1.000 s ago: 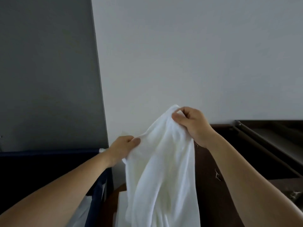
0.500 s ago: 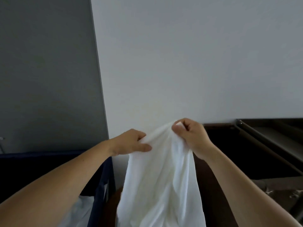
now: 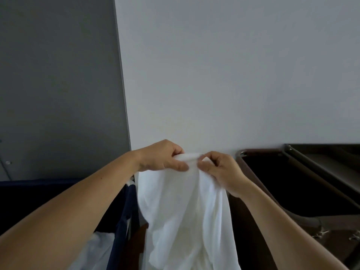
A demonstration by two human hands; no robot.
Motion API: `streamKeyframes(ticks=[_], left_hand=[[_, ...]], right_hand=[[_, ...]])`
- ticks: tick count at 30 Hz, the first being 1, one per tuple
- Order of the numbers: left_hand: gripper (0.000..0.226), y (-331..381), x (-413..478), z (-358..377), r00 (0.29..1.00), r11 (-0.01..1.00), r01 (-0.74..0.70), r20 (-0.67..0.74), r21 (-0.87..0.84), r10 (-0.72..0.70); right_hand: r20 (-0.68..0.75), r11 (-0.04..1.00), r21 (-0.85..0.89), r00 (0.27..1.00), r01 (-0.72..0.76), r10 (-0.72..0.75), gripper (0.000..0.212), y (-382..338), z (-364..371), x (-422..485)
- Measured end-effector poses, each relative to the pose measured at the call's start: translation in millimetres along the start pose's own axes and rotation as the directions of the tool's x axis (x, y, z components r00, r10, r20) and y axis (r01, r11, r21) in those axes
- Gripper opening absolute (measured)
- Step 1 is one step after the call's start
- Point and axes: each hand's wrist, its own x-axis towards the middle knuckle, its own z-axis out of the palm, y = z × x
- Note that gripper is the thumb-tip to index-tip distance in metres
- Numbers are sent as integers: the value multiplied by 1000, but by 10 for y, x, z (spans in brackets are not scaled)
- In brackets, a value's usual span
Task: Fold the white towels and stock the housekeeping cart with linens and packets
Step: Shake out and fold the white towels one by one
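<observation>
Both hands are up in front of the white wall [image 3: 233, 75], pinching the top edge of the white towel [image 3: 187, 211]. The left hand [image 3: 163, 158] and right hand [image 3: 222, 170] are nearly touching now, whereas a second ago they were clearly apart, the left one lower and off to the side. So the top edge is bunched into a short roll between the thumbs, and the rest of the towel hangs straight down below the hands. Left of the left arm sits the dark blue laundry bin [image 3: 120, 230] with white cloth in it. Right of the right hand is the brown cart [image 3: 292, 191].
</observation>
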Motion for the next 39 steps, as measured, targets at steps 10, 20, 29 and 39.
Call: streamKeyframes(ticks=[10, 20, 29, 39], left_hand=[[39, -525, -111, 134, 962, 610, -38, -195, -791, -193], [45, -187, 69, 613, 844, 996, 62, -529, -71, -90], [39, -62, 136, 819, 892, 997, 65, -449, 34, -43], [53, -303, -21, 834, 923, 994, -49, -385, -101, 6]], right_hand=[[-336, 988, 106, 932, -110, 139, 13, 194, -237, 189], [-450, 988, -58, 887, -145, 103, 22, 89, 88, 181], [-138, 992, 32, 983, -120, 124, 27, 6, 310, 74], [136, 984, 86, 980, -155, 142, 43, 82, 176, -44]])
